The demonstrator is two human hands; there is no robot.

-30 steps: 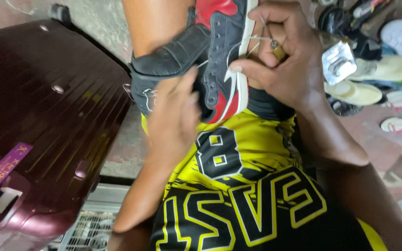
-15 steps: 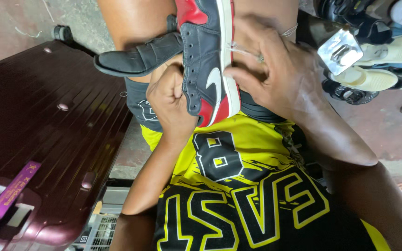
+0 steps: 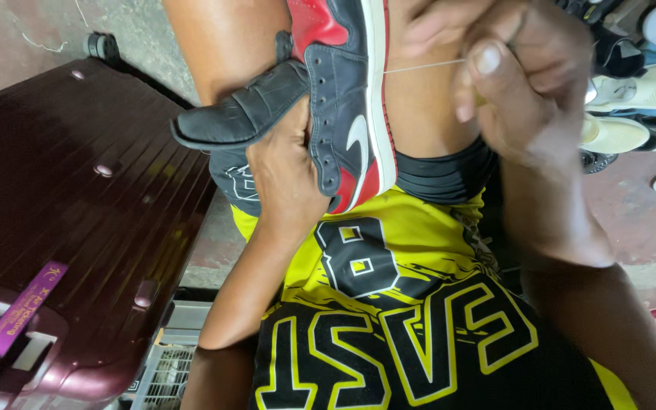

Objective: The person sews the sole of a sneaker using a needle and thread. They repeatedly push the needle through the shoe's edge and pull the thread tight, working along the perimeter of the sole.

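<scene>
- Sneaker (image 3: pixel 347 99), black and red with a white sole edge, sits upright on the person's lap, centre of view, heel toward the camera, toe end out of frame at the top.
- Left hand (image 3: pixel 286 171) grips the sneaker from its left side; fingers are closed around the heel and collar, thumb side pressed against the black upper.
- Black tongue flap (image 3: pixel 241 114) folds out to the left of the sneaker, over the left hand.
- Right hand (image 3: pixel 521 83) is up at the right, near the sole edge; fingers are pinched shut on a thin pale thread (image 3: pixel 423 67).
- Thread runs taut, nearly level, from the sole edge to the pinched fingers.
- Yellow and black jersey shorts (image 3: pixel 389 304) cover the lap below the sneaker.
- Dark maroon suitcase (image 3: pixel 77 220) lies flat at the left, just beside the leg.
- Other shoes (image 3: pixel 632 99) are scattered on the floor at far right.
</scene>
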